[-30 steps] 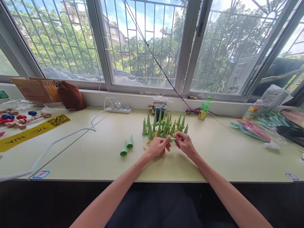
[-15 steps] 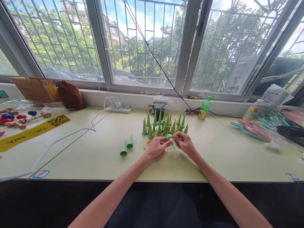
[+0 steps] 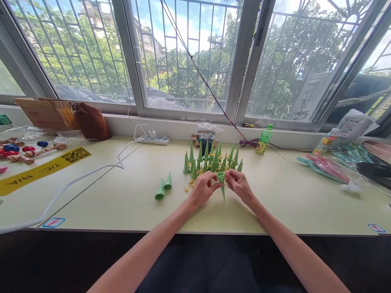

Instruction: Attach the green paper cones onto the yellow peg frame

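A green hollow cone (image 3: pixel 220 178) hangs point down over the table, its open rim facing up. My left hand (image 3: pixel 204 189) is closed around its left side, thumb and fingers gripping below the rim. Close against the right of the rim is my right hand (image 3: pixel 240 184), its thumb and fingertips pinched together; whatever is between them is too small to make out. Behind both hands several green cones (image 3: pixel 216 156) stand point up, with small yellow pieces (image 3: pixel 191 183) scattered among them. Two more green cones (image 3: pixel 159 190) lie tilted to the left, their open ends toward me.
A green bottle (image 3: pixel 264 139) stands at the back right, near dark cables. A power strip (image 3: pixel 153 140) lies by the sill, its white cable (image 3: pixel 91 169) crossing the left side. Red and blue balls (image 3: pixel 28 149) lie far left; plastic-wrapped items (image 3: pixel 324 167) lie right.
The held cone has turned from slanting right to nearly upright, point down, so its open mouth shows more. My hands remain in about the same place.
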